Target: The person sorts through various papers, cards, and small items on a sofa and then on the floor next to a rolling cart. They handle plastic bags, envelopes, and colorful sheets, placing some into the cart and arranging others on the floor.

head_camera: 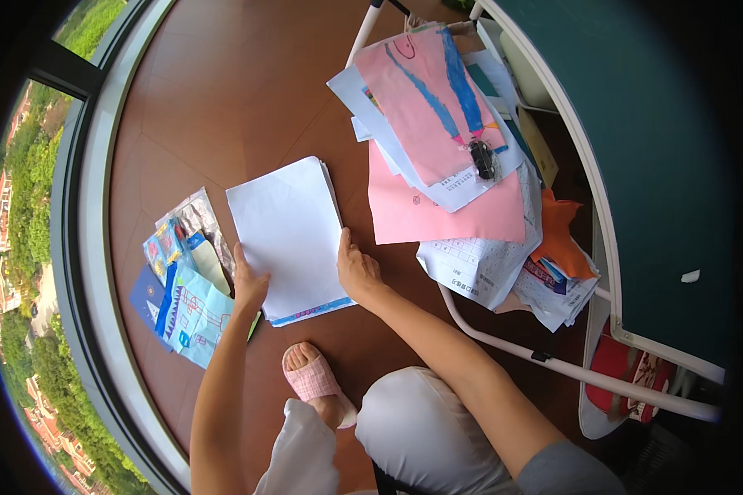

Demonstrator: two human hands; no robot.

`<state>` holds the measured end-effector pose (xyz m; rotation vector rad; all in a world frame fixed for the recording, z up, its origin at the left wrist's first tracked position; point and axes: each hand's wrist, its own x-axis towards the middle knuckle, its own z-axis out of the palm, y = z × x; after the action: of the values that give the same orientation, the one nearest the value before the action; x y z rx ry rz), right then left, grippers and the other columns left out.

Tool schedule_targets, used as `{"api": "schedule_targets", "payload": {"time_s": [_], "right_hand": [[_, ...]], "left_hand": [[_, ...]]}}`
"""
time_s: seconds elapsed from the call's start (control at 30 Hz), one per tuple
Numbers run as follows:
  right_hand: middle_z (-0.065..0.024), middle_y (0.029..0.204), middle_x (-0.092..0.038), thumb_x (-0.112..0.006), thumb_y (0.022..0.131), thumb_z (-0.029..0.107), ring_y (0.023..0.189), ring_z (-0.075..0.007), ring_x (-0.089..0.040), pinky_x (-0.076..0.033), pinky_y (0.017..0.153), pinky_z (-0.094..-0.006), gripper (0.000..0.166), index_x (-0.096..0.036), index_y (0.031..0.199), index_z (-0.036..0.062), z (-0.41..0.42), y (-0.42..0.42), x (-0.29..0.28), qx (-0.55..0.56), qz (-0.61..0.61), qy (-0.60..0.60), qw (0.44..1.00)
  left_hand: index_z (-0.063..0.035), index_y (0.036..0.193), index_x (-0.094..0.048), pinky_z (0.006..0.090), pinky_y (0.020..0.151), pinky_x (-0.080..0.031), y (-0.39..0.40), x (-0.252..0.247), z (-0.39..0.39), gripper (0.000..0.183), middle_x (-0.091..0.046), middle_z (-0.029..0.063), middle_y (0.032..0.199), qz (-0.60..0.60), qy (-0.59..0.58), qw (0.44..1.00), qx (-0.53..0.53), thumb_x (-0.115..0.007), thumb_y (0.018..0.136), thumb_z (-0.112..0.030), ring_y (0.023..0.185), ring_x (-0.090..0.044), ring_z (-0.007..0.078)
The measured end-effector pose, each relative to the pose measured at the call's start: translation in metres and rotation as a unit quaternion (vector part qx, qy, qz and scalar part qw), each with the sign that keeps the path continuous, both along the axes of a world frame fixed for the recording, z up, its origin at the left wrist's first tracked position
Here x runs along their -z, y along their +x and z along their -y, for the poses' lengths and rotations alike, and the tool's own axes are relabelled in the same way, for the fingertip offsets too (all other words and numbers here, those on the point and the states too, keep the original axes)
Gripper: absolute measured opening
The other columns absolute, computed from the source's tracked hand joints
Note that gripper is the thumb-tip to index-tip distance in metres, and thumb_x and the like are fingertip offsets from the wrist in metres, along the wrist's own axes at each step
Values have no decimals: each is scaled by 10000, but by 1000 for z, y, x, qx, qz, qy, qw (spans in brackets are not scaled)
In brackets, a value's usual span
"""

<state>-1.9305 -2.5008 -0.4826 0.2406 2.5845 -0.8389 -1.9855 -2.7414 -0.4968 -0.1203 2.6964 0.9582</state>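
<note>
A neat stack of white paper lies before me, with a blue patterned strip showing along its near edge. My left hand grips its left edge, the thumb resting on the top sheet. At the opposite edge my right hand holds the stack, its index finger pointing along the side. Just left of my left hand is a light blue sheet with a drawing, beside a dark blue card and clear plastic packets. My left forearm covers part of the drawing.
A messy pile of papers with pink drawings spreads to the right, a small black object in clear wrapping on top. An orange piece lies in it. A white-framed green board and white tube border the right side.
</note>
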Motion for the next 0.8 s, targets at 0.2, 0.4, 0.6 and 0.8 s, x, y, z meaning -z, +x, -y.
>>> {"api": "schedule_targets", "payload": {"time_s": [0.2,0.4,0.6,0.8], "right_hand": [[-195,953,-647,-691,876,125,866,-311,-674,-535,725,-437,396,-548,1206,-41,-32,10,-127,-10,-119,-129,984],[-175,1164,-597,-739,842,152,1130,-334,-510,-417,974,-474,441,-558,1216,4,-172,-47,-165,229,-294,244,895],[-165,1095,-633,-694,891,210,1002,-290,-586,-456,935,-421,465,-543,1266,-20,-204,-40,-149,219,-240,86,942],[-159,997,-667,-443,950,366,763,-206,-603,-459,690,-332,649,-454,1412,-90,-149,4,-190,236,-17,-708,665]], "left_hand": [[-51,1550,-210,492,1081,-381,-3,-19,-18,998,-469,281,1293,36,-209,977,33,-738,704,-79,1251,-433,470],[-46,1330,-498,487,998,-426,-35,-61,-91,590,-505,221,1195,-123,-15,987,102,-690,771,-61,1141,-491,400],[-30,1208,-597,294,772,-504,-32,-128,-172,339,-518,78,1047,-79,256,955,124,-635,871,-18,917,-537,164],[-10,1364,-524,312,914,-473,-6,-198,-179,513,-553,85,1173,82,454,875,146,-707,952,-255,992,-555,131]]}}
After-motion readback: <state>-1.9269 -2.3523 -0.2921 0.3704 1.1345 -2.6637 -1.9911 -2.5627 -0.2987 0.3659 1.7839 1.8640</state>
